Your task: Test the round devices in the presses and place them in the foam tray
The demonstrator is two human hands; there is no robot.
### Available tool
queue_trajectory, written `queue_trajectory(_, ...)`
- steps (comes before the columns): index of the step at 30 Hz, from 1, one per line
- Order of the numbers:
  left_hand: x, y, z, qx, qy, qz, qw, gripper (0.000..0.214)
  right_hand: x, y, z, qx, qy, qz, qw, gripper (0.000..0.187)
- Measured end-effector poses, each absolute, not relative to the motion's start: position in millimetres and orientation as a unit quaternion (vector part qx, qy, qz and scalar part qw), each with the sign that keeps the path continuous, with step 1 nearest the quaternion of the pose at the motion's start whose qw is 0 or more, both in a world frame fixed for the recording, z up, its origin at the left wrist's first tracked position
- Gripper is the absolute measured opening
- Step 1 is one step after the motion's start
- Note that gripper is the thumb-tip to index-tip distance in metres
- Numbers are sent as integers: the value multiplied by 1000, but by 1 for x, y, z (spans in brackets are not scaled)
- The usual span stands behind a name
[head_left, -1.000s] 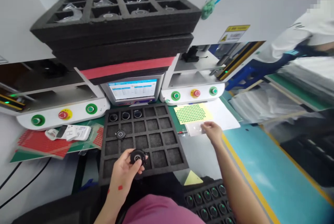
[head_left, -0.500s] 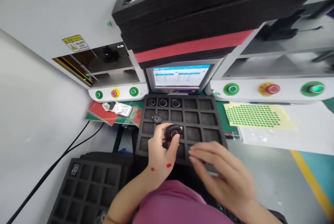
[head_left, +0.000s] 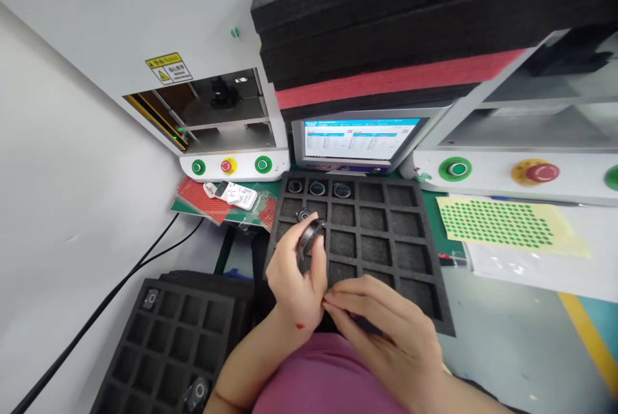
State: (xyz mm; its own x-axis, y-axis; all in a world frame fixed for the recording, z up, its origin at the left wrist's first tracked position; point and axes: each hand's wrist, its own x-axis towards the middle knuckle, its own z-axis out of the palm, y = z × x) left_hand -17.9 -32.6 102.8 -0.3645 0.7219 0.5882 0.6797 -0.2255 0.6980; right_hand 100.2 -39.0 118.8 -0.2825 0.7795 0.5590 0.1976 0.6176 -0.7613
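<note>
My left hand (head_left: 294,275) grips a small round black part (head_left: 309,237), tilted on edge, above a black foam tray (head_left: 434,285) with square cells. My right hand (head_left: 386,330) lies just right of it, fingers together, fingertips touching the heel of the left hand where a small red sticker (head_left: 300,326) shows. What the right fingers hold, if anything, I cannot make out. Three round parts (head_left: 317,188) sit in the tray's back row and one more (head_left: 304,214) in the row behind my left hand.
A second foam tray (head_left: 159,337) lies low on the left with a part (head_left: 196,392) in a near cell. Behind stand a monitor (head_left: 357,140), machines with green and red buttons (head_left: 228,166), stacked foam trays (head_left: 410,8), a green dot sheet (head_left: 502,226), and red sheets with a white device (head_left: 232,193).
The view swung left. My right hand came back from the bag near the dot sheet to my left hand. The left hand tilted the round part on edge.
</note>
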Motion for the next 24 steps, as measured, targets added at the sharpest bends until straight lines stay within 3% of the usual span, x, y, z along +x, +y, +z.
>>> queue_trajectory(5, -19, -39, 102, 553, 589, 588, 42, 27, 103, -36, 124, -306, -758, 361, 449, 16)
queue_trajectory(10, -23, -39, 116, 455, 562, 586, 365, 9, 109, -36, 133, -311, -701, 412, 493, 17)
queue_trajectory(13, -23, -37, 121, 407, 535, 559, 486, 22, 105, -37, 127, -347, -568, 509, 545, 15)
queue_trajectory(17, -17, -48, 118, 446, 523, 536, 491, 30, 99, -39, 114, -321, -417, 649, 549, 10)
queue_trajectory(24, -21, -68, 128, 647, 450, 478, 388, 46, 105, -42, 115, -291, -383, 656, 581, 4)
